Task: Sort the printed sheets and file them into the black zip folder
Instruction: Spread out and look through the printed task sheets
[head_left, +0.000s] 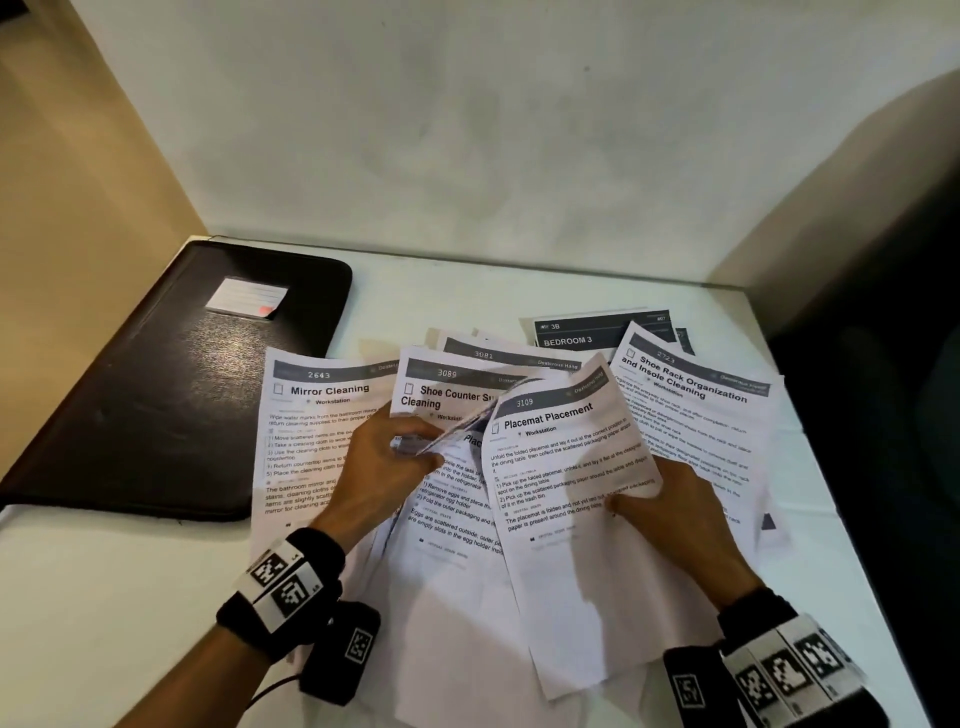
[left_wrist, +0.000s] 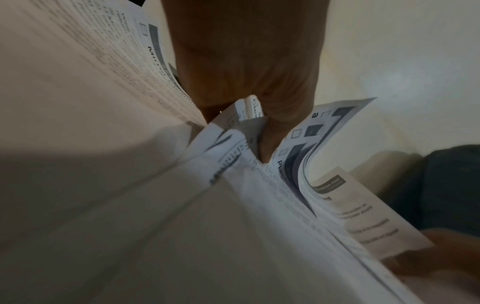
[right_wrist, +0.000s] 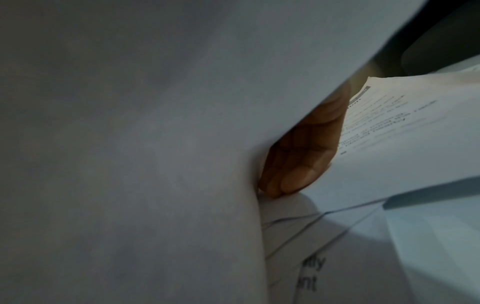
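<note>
The printed sheets (head_left: 467, 467) lie fanned in an overlapping spread across the middle and right of the white table (head_left: 104, 597), with headings readable in the head view: "Mirror Cleaning" 2643 (head_left: 322, 415) at the left, "Shoe Counter" 3089 (head_left: 452, 389) beside it, "Shoe Rack Organization and Insole Cleaning" 2723 (head_left: 691, 410) at the right, and a dark "BEDROOM 3" card (head_left: 597, 332) at the far edge of the pile. The black zip folder (head_left: 171, 395) lies flat and closed at the far left corner of the table, a small white label (head_left: 247, 296) on its cover; its near right edge touches or slips just under the Mirror Cleaning sheet. The left hand (head_left: 379, 462) sits in the centre of the spread, fingers curled and pinching the bunched upper edges of a few sheets, which buckle upward between thumb and fingers; the left wrist view shows the same crumpled paper edges caught in that hand (left_wrist: 246, 72). The right hand (head_left: 670, 514) pinches the "Placemat Placement" 3109 sheet (head_left: 566, 493) at its right edge, thumb on top, the page lifted and tilted above the others. In the right wrist view fingers (right_wrist: 301, 160) show beneath the blank underside of that raised sheet
</note>
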